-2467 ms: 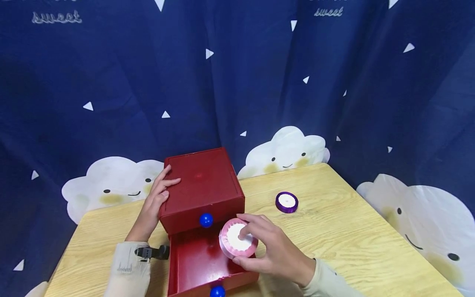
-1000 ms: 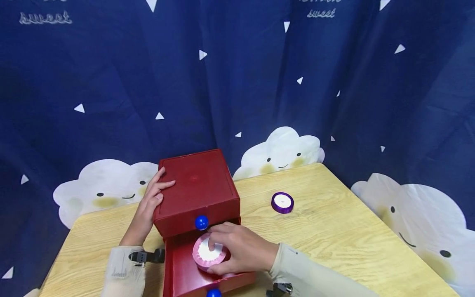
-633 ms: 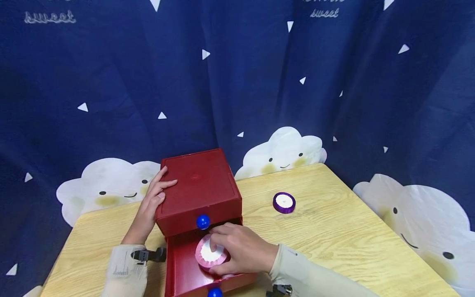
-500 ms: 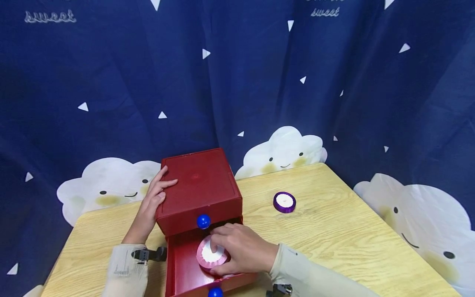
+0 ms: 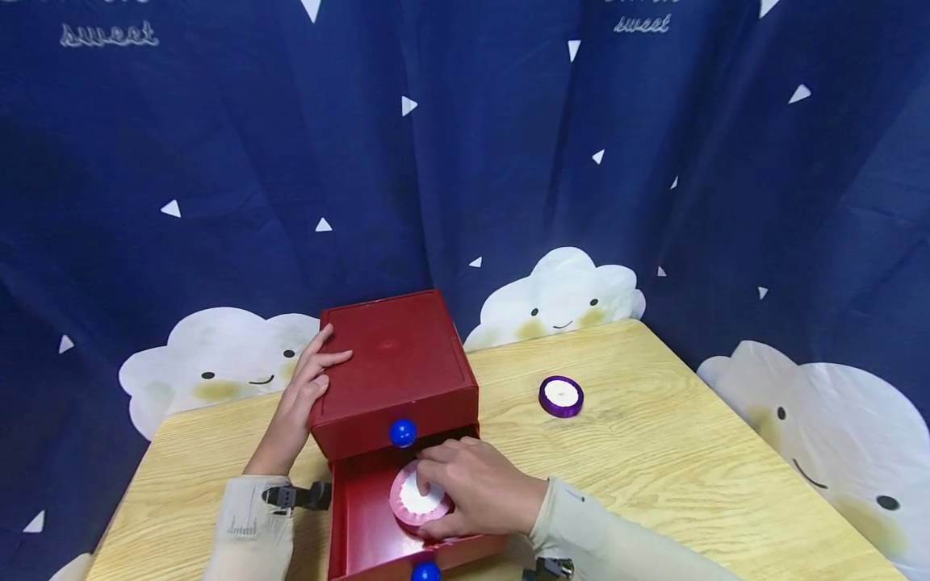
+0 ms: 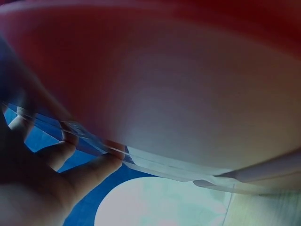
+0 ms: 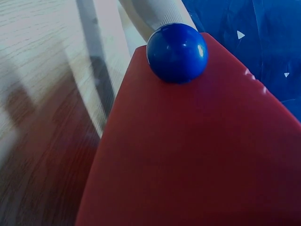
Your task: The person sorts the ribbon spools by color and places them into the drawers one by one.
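Note:
A red two-drawer box (image 5: 392,355) stands on the table with its lower drawer (image 5: 363,516) pulled out. My left hand (image 5: 294,415) rests on the box's left side, fingers fairly straight, two of them over the top edge; the left wrist view has this hand (image 6: 47,183) beside the box wall (image 6: 164,94). Inside the drawer my right hand (image 5: 485,486) holds a spool of pink ribbon (image 5: 414,504) by its edge, with a finger on its white face. The right wrist view catches only the red drawer front (image 7: 178,150) and its blue knob (image 7: 178,52), not the hand.
A spool of purple ribbon (image 5: 561,395) lies on the wooden table (image 5: 639,452) to the right of the box. The closed upper drawer has a blue knob (image 5: 403,432) just above the right hand. A blue curtain (image 5: 494,145) hangs behind the table.
My right hand has carried the pink ribbon spool left and down, from over the drawer's right side into the drawer. Over the last second it stays there. The left hand keeps its place.

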Action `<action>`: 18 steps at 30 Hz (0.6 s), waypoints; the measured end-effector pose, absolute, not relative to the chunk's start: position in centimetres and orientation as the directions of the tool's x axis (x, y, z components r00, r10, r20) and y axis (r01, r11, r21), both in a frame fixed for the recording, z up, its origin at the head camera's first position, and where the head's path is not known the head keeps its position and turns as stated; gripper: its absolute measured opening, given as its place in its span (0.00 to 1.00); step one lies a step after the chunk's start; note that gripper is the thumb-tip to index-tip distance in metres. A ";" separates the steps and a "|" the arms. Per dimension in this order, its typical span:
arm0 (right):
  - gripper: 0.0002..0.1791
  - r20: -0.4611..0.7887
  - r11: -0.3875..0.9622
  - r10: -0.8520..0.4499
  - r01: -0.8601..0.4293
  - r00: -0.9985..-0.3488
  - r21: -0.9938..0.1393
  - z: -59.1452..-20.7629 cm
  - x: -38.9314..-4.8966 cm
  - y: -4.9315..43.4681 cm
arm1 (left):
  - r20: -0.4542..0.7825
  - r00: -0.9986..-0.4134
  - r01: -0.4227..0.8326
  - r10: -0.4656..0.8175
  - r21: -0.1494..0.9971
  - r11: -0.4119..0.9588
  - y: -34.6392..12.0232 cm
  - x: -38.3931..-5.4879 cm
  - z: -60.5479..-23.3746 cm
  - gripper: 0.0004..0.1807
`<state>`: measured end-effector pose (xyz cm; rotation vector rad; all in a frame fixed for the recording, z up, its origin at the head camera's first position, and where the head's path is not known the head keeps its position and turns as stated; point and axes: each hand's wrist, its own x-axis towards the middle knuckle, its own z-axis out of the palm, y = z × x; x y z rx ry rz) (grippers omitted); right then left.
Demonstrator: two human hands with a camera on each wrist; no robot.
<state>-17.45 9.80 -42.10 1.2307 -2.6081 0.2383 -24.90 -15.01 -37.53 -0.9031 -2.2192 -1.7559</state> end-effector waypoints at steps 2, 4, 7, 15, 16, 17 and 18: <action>0.19 0.281 0.632 -0.735 -0.773 -0.617 -0.043 -42.2 -17.5 9.8 | 0.482 -0.805 0.549 0.346 0.827 0.123 -15.1 -25.0 -37.6 0.22; 0.19 0.272 0.634 -0.736 -0.772 -0.620 -0.045 -42.2 -17.5 9.8 | 0.484 -0.804 0.548 0.345 0.828 0.116 -15.1 -25.1 -37.8 0.22; 0.18 0.258 0.638 -0.735 -0.769 -0.627 -0.048 -42.3 -17.4 9.8 | 0.492 -0.799 0.555 0.345 0.825 0.107 -15.3 -25.6 -38.4 0.22; 0.19 0.219 0.638 -0.745 -0.769 -0.631 -0.044 -42.2 -17.4 9.8 | 0.486 -0.802 0.550 0.347 0.828 0.111 -15.8 -26.9 -39.7 0.21; 0.19 0.212 0.635 -0.747 -0.771 -0.630 -0.050 -42.1 -17.4 9.8 | 0.489 -0.800 0.552 0.347 0.827 0.108 -15.9 -26.9 -39.7 0.21; 0.19 0.207 0.633 -0.749 -0.772 -0.629 -0.054 -42.1 -17.4 9.8 | 0.493 -0.798 0.555 0.346 0.825 0.107 -15.9 -26.9 -39.6 0.21; 0.19 0.204 0.631 -0.752 -0.774 -0.627 -0.055 -42.1 -17.4 9.8 | 0.495 -0.797 0.558 0.346 0.823 0.106 -15.9 -26.9 -39.5 0.21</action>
